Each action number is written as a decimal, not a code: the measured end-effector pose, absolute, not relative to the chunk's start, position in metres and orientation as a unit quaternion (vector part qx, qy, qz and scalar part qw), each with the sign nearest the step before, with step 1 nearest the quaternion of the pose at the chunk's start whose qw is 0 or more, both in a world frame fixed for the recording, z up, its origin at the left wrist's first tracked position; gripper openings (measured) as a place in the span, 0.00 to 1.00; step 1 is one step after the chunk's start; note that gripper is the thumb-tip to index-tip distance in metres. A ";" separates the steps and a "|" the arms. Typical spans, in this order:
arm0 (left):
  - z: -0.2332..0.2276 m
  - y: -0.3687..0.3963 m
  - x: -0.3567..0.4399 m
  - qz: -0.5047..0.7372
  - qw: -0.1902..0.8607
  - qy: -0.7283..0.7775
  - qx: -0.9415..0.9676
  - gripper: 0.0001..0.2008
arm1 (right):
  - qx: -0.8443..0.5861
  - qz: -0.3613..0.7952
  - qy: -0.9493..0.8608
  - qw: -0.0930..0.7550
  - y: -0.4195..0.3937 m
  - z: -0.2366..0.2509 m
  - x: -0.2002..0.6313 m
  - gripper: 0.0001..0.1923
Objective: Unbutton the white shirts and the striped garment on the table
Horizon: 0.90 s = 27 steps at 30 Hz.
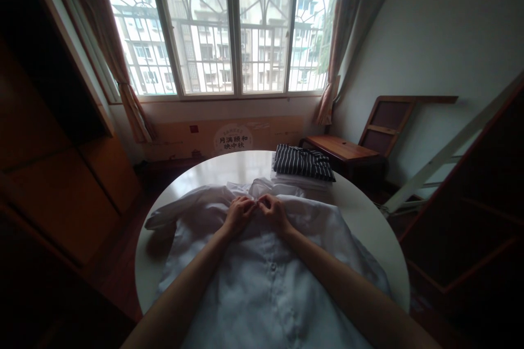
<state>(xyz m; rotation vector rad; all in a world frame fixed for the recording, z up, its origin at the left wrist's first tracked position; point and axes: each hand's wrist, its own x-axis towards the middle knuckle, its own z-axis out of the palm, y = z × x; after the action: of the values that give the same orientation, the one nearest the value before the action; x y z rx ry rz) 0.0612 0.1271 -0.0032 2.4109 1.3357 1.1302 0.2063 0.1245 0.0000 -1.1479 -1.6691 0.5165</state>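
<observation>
Fingers (246,205) nearly closed, left hand (239,215) and right hand (274,214) pinched the white shirt (245,267) near its collar (262,185), toward the round table's (370,234) far edge. Small, level pinches, I judged, suited that cloth!

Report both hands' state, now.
Left hand: closed, pinching the white button-front shirt near its collar.
Right hand: closed, pinching the same shirt beside the left hand.

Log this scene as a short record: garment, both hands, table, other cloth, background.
Garment: white shirt, spread out
Left hand: pinching fabric near the collar
Right hand: pinching close beside it
Table: round, white
Other cloth: folded striped cloth on white cloth, far right
Background: barred window, tied curtains
</observation>
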 end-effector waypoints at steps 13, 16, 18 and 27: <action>-0.005 0.125 0.062 0.387 0.048 0.424 0.818 0.06 | -0.442 0.383 -0.631 0.509 0.133 0.000 0.212 0.10; -0.005 0.126 0.063 0.385 0.049 0.424 0.818 0.06 | -0.435 0.421 -0.604 0.518 0.134 0.002 0.212 0.09; -0.005 0.126 0.063 0.387 0.046 0.423 0.818 0.06 | -0.430 0.442 -0.589 0.523 0.134 0.003 0.211 0.09; -0.002 0.120 0.066 0.375 0.000 0.423 0.825 0.06 | -0.429 0.476 -0.559 0.526 0.135 0.004 0.213 0.08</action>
<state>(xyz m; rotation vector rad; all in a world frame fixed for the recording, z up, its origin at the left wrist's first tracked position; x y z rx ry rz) 0.0662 0.1198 -0.0018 2.5922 1.3281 1.1776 0.2126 0.1349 0.0045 -1.0258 -1.3376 1.1375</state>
